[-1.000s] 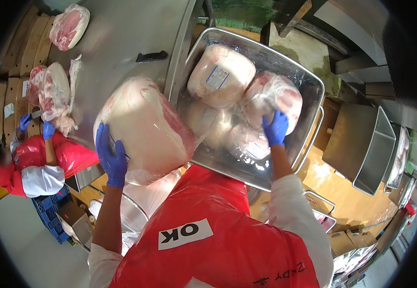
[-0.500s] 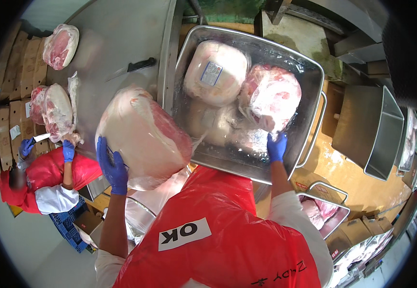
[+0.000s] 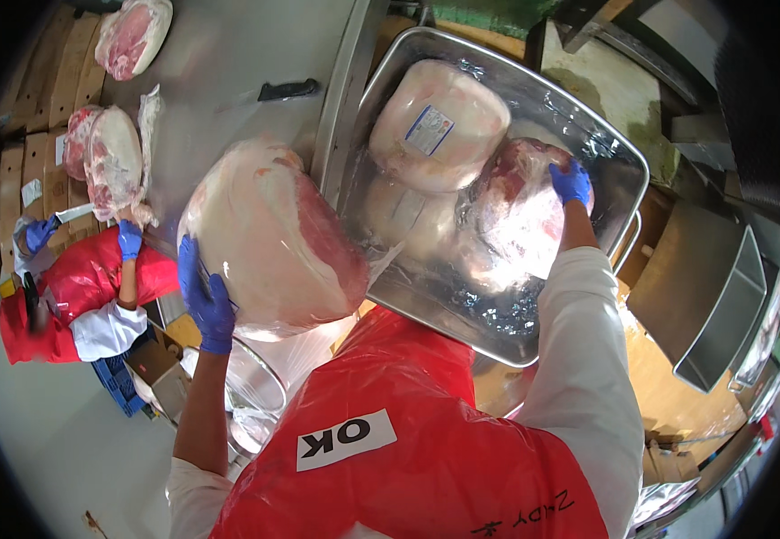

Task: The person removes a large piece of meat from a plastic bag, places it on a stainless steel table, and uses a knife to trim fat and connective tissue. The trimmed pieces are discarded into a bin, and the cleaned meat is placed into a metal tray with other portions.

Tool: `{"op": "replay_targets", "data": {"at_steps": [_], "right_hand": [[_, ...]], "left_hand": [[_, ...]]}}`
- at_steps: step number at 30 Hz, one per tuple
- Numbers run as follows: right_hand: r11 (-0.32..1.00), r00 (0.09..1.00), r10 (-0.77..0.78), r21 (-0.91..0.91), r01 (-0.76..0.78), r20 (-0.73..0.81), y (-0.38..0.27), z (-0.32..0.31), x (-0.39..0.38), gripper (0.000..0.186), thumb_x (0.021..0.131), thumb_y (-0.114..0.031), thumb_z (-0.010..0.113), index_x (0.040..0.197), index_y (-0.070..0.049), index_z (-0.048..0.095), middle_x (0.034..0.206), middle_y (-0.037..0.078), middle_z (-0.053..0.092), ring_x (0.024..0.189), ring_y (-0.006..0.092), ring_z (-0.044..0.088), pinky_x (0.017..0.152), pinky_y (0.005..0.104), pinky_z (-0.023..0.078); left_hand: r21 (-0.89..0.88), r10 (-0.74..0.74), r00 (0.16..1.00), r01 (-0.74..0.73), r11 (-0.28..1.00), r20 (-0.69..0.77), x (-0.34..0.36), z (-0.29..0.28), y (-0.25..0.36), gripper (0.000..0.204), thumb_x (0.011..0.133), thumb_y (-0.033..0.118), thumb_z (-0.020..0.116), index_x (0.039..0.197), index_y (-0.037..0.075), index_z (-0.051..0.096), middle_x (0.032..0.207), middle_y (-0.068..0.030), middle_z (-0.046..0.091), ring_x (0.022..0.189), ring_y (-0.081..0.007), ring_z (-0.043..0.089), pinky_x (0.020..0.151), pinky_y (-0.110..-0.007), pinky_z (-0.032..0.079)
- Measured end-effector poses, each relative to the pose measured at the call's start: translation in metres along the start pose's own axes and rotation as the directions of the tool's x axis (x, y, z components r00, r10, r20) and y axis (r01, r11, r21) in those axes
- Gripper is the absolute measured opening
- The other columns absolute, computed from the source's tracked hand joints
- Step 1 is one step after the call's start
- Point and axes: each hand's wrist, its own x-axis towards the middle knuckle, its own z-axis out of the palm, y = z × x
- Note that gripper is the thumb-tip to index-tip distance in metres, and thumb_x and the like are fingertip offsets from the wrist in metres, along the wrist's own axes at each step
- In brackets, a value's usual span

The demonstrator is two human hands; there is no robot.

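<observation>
A large piece of meat (image 3: 264, 242) with a pale fat layer, in clear plastic wrap, lies at the table's edge beside the metal tub. My left hand (image 3: 208, 301), blue-gloved, presses against its left side with fingers stretched out and thumb apart. Inside the tub (image 3: 634, 153), my right hand (image 3: 572, 182), also blue-gloved, grips the far right side of a shiny wrapped red piece of meat (image 3: 511, 211). Next to that piece sits a pale wrapped one with a label (image 3: 453, 117). Another pale piece (image 3: 399, 211) lies lower in the tub, under liquid.
A black-handled knife (image 3: 288, 90) lies on the metal table (image 3: 246, 45). At far left a co-worker in a red apron (image 3: 84, 278) holds a knife by several meat pieces (image 3: 113, 157). An angled metal bin (image 3: 704, 278) stands at right.
My right hand has moved from the red piece's near end to its far right side, and that piece has shifted and turned. My left hand remains against the large piece. The whole view has shifted.
</observation>
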Motion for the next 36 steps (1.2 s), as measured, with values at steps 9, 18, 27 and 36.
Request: {"op": "replay_targets", "data": {"at_steps": [9,18,27,36], "right_hand": [[0.997,0.985,0.042,0.064,-0.053,0.168,0.031,-0.002,0.087,0.116,0.072,-0.088,0.059,0.155,-0.008,0.041,0.153,0.026,0.045,0.143,0.0408,0.043,0.118,0.0477,0.032],[0.997,0.947,0.009,-0.077,0.016,0.322,0.061,0.023,0.124,0.112,0.083,-0.089,0.037,0.153,-0.001,0.041,0.156,0.024,0.042,0.147,0.0365,0.038,0.121,0.0416,0.028],[0.961,0.866,-0.003,-0.238,0.140,0.500,0.053,0.041,0.084,0.093,0.091,-0.075,0.039,0.142,0.001,0.053,0.149,0.032,0.045,0.141,0.0436,0.043,0.117,0.0457,0.032],[0.969,0.891,-0.046,-0.199,0.150,0.451,0.065,0.071,0.001,0.061,0.101,-0.053,0.028,0.132,-0.009,0.056,0.140,0.034,0.052,0.132,0.0517,0.048,0.111,0.0545,0.038]], "left_hand": [[0.014,-0.058,0.998,0.058,0.998,-0.021,0.000,0.001,0.003,0.067,0.102,0.042,0.048,0.149,-0.005,0.043,0.156,-0.0237,0.043,0.148,-0.0364,0.037,0.122,-0.046,0.024],[-0.021,-0.086,0.996,0.086,0.996,-0.003,0.006,0.000,0.007,0.074,0.103,0.050,0.047,0.150,-0.006,0.041,0.157,-0.0240,0.040,0.148,-0.0355,0.036,0.123,-0.046,0.023],[-0.015,-0.085,0.996,0.085,0.996,0.010,0.007,0.000,0.007,0.073,0.102,0.049,0.045,0.151,-0.006,0.040,0.158,-0.0240,0.039,0.148,-0.0356,0.035,0.122,-0.046,0.023],[-0.035,-0.045,0.999,0.045,0.998,-0.009,0.002,-0.003,0.009,0.066,0.103,0.038,0.049,0.151,-0.005,0.040,0.158,-0.0208,0.041,0.147,-0.0316,0.036,0.122,-0.043,0.023]]}}
